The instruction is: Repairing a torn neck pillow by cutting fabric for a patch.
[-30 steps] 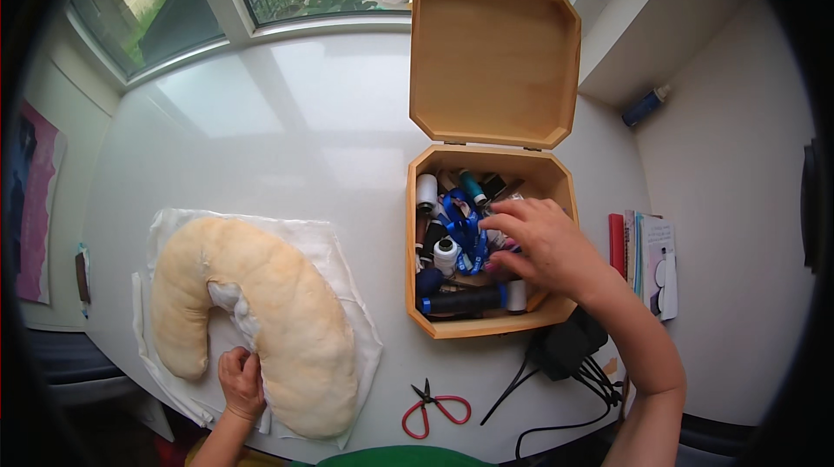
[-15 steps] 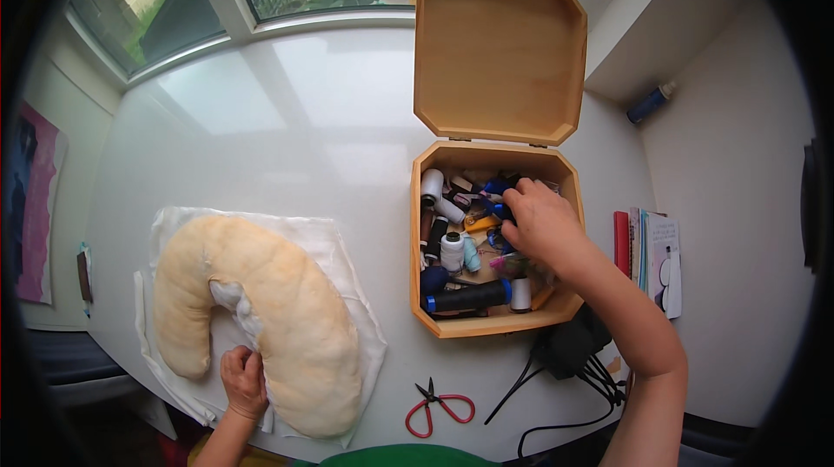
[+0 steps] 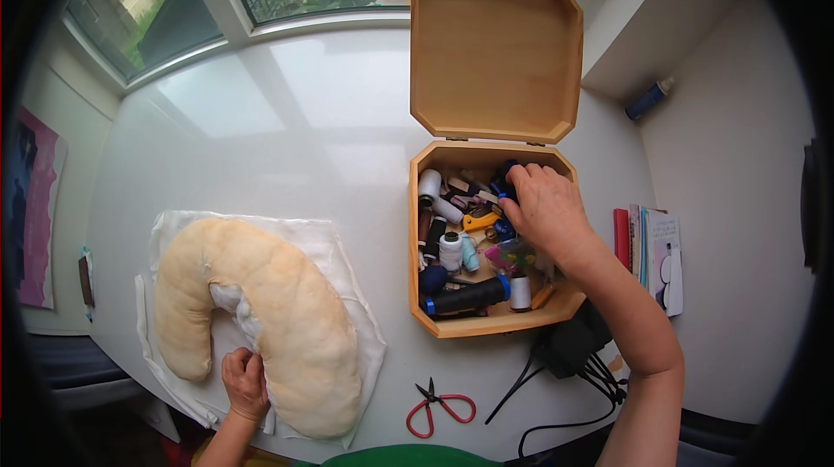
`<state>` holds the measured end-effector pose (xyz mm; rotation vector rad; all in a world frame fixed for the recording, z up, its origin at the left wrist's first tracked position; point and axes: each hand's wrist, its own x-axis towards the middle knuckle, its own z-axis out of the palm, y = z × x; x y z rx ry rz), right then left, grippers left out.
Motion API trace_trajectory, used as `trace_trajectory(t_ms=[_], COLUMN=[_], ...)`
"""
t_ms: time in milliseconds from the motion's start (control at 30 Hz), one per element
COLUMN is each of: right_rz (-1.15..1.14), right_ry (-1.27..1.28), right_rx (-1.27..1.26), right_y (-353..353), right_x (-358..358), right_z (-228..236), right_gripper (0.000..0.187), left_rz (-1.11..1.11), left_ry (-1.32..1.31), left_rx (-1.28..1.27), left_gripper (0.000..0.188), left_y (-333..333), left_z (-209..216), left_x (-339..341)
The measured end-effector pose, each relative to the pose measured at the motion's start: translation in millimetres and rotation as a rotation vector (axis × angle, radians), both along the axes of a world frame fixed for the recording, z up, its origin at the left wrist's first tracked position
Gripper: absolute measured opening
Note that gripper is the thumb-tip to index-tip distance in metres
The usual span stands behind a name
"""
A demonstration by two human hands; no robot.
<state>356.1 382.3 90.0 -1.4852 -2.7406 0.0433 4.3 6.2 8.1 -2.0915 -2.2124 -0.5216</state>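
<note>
My left hand (image 3: 246,383) is closed at the inner edge of a cream, U-shaped stuffed pillow (image 3: 304,328). Whatever its fingers pinch is hidden. White stuffing (image 3: 236,306) shows through a gap in the pillow's inner curve, and white cloth (image 3: 343,267) lies underneath. Inside an open wooden sewing box (image 3: 420,232), my right hand (image 3: 549,211) curls its thumb and fingers around a dark blue item (image 3: 502,186), whose kind I cannot make out. Around it lie a white thread spool (image 3: 451,251), a yellow-handled tool (image 3: 479,222) and a large black thread spool (image 3: 467,296).
Red-handled scissors (image 3: 440,406) rest near the table's front edge. A black pouch with cords (image 3: 569,350) sits against the box's near right corner. Books (image 3: 643,250) stand along the right wall, and a blue bottle (image 3: 648,100) is farther back. The box's lid (image 3: 495,50) stands raised.
My right hand has shifted slightly within the box, and its fingers have drawn in around the dark blue item. The yellow-handled tool shows more fully. My left hand stays at the pillow.
</note>
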Motion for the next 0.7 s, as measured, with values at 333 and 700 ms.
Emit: trace_trajectory(t_ms=[333,700], right_rz=[0.398,0.197], right_ry=[0.103,-0.136], right_rx=[-0.286,-0.227], right_y=[20.2,25.2], right_x=[-50.4,-53.2], right_z=[1.9,0.4], right_gripper=[0.031,0.043], left_rz=[0.001,0.019], left_ry=[0.010,-0.003], left_rx=[-0.009,-0.003], left_gripper=[0.029,0.027], left_y=[-0.5,0.4], left_z=[0.1,-2.3], left_x=[-0.3,0.2])
